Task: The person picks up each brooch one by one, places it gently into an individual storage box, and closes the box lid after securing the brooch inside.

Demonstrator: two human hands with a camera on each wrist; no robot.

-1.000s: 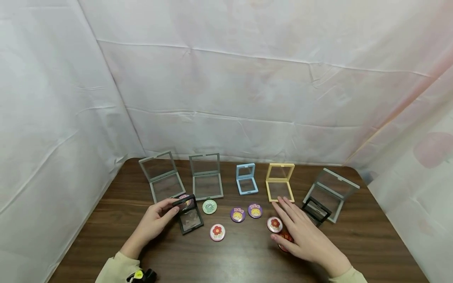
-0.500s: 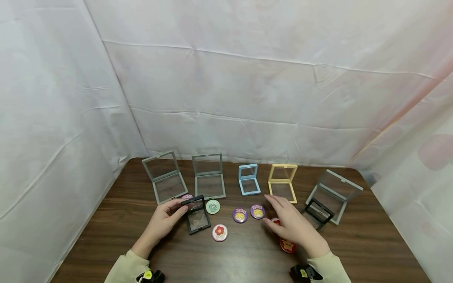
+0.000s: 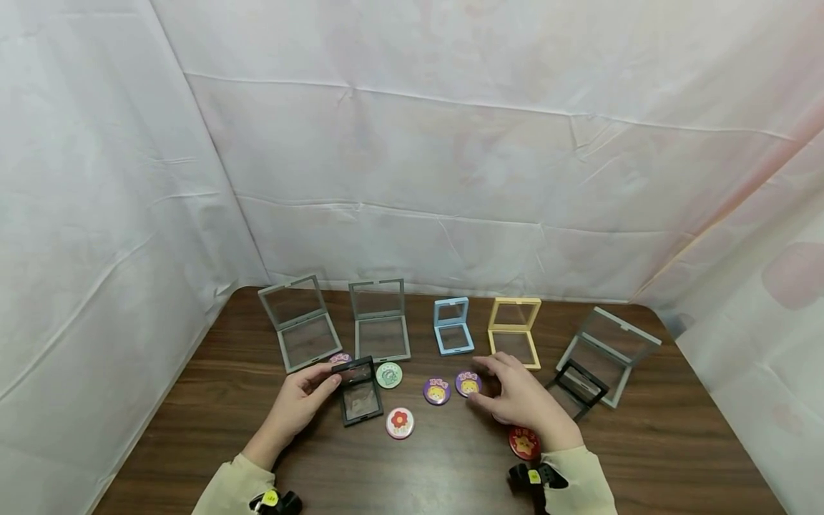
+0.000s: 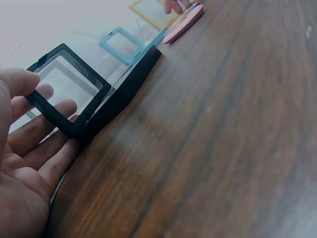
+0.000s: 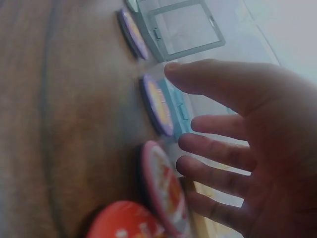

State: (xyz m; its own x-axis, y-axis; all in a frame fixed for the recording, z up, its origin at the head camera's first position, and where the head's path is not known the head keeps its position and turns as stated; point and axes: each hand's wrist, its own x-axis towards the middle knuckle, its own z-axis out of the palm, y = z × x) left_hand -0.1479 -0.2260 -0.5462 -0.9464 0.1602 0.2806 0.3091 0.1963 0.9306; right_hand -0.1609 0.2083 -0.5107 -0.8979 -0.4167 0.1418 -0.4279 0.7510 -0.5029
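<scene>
black frame [image 3: 359, 390] between left fingers [image 4: 40, 135]

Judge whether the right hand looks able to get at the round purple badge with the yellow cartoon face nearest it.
Probably yes: the right hand holds nothing, its thumb and fingers are parted beside that purple badge, and no other object seems to lie between them and it.
</scene>
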